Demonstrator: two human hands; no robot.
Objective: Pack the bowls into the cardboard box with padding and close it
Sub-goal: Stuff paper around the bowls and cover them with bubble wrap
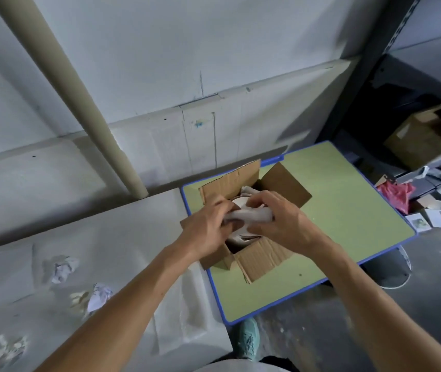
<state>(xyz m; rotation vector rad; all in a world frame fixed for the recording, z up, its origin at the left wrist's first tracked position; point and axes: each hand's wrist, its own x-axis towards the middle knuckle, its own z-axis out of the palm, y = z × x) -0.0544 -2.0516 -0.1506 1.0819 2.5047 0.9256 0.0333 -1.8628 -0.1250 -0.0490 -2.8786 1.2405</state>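
Observation:
An open cardboard box (262,255) stands on a small green table with a blue rim (348,200), its flaps spread outward. Over the opening, my left hand (208,224) and my right hand (275,218) both grip a wad of white padding paper (248,216). Under the paper, parts of a white bowl (239,204) show inside the box, mostly hidden by my hands. More white paper (248,190) lies at the box's far side.
A white surface on the left carries crumpled paper wads (62,268) (98,296) (8,350). A beige pipe (80,98) runs up the wall. At right, a dark shelf holds another cardboard box (423,138); a red bag (396,194) and papers litter the floor. My teal shoe (248,338) is below.

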